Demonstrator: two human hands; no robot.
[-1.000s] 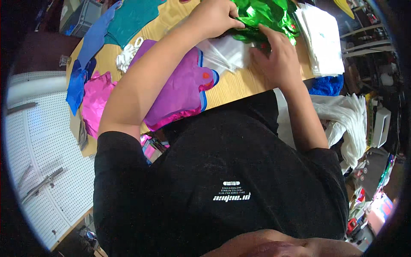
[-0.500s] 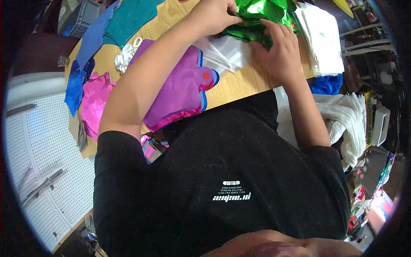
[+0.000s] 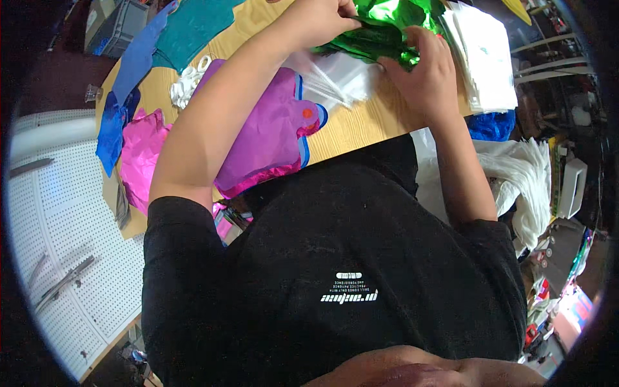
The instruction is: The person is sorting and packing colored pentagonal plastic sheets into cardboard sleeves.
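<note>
Shiny green foil (image 3: 374, 40), perhaps a flat foil balloon, lies crumpled and folded at the far edge of the view. My left hand (image 3: 319, 24) pinches its left part, with thumb and fingers closed. On the right side of the same foil my right hand (image 3: 427, 77) is curled, its fingers over the folded edge and its thumb below. Just under the foil, between my hands, is a clear plastic bag (image 3: 351, 80). A stack of purple foil shapes (image 3: 264, 122) with pink and blue edges lies beneath my left forearm.
White rolls (image 3: 186, 87) sit left of the purple stack. Teal foil (image 3: 193, 32), blue foil (image 3: 111, 132) and pink foil (image 3: 143, 148) line the table's left side. A pile of white bags (image 3: 482, 58) stands at right, with white cloth-like material (image 3: 522, 187) beside the table.
My right hand has shifted slightly right, its fingers curling more. The green foil's near edge has been folded or flattened between my hands.
</note>
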